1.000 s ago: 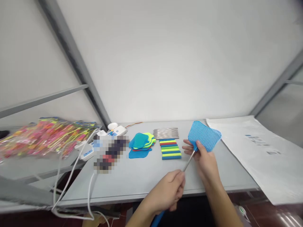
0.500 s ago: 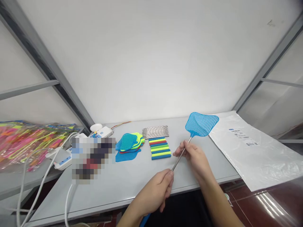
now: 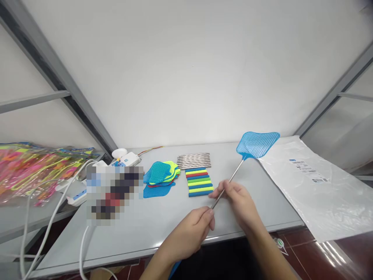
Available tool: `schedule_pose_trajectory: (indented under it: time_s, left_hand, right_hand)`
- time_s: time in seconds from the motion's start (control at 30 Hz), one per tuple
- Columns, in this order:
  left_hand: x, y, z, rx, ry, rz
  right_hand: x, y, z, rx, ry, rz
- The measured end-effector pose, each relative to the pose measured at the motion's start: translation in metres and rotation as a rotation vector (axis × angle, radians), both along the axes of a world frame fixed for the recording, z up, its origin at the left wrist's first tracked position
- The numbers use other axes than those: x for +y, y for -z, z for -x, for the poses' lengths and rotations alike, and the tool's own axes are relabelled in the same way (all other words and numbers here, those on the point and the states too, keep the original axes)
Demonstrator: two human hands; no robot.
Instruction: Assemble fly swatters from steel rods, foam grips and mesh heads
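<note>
Holding blue swatter (image 3: 238, 167) | right hand (image 3: 237, 198) curled around shaft (image 3: 234, 173) | left hand (image 3: 198, 226) clamped lower down (mesh head (image 3: 257, 144) beyond both)

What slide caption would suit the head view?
Left hand and right hand hold a blue swatter at a desk with mesh heads, metal rods and colored tubes.

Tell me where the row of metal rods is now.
In the head view, the metal rods lie near the middle, behind the coloured tubes and to the right of the stacked mesh heads.
</note>
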State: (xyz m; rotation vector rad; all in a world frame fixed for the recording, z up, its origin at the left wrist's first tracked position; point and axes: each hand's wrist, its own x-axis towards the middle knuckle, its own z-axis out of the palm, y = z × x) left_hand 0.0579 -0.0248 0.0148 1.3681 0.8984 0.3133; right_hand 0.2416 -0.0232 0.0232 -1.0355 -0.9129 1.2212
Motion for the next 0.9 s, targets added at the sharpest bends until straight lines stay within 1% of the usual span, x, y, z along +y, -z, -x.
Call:
schedule_pose_trajectory:
  time_s: [0.1,0.17,0.27,0.4,0.47,0.5,0.53,0.57,0.63,0.7,0.73,0.8,0.9]
  left_hand:
    - [0.002,0.000,0.006,0.050,0.029,0.024]
    - [0.003,-0.001,0.010,0.070,0.035,0.039]
    - [0.006,-0.004,0.013,0.077,0.029,0.000]
    - [0.014,-0.009,0.012,0.089,0.013,-0.057]
    - [0.017,-0.011,0.012,0.103,0.010,-0.078]
    - [0.018,-0.011,0.012,0.114,0.009,-0.093]
    - [0.018,-0.012,0.013,0.129,0.007,-0.111]
    - [0.018,-0.013,0.015,0.146,0.006,-0.131]
    - [0.016,-0.014,0.020,0.182,0.002,-0.181]
    - [0.014,-0.017,0.027,0.218,0.000,-0.223]
    - [0.013,-0.018,0.029,0.234,-0.003,-0.237]
    - [0.012,-0.022,0.034,0.254,-0.005,-0.265]
    - [0.011,-0.029,0.036,0.245,0.007,-0.338]
  right_hand:
    - [0.024,-0.009,-0.023,0.210,0.194,0.003]
    - [0.034,-0.011,-0.031,0.259,0.235,0.000]
    - [0.031,-0.005,-0.018,0.236,0.211,-0.005]
    - [0.010,0.011,0.015,0.134,0.014,0.097]
    - [0.008,0.014,0.019,0.079,-0.051,0.114]
    - [0.011,0.013,0.015,0.062,-0.046,0.107]
    - [0.016,0.012,0.008,0.062,-0.011,0.091]
    - [0.023,0.009,-0.002,0.080,0.041,0.074]
    - [0.039,0.001,-0.024,0.177,0.203,0.017]
    - [0.051,-0.008,-0.042,0.234,0.274,-0.010]
    - [0.054,-0.012,-0.046,0.234,0.281,-0.015]
    - [0.051,-0.017,-0.042,0.199,0.255,-0.018]
    - [0.032,-0.014,-0.016,0.125,0.161,-0.018]
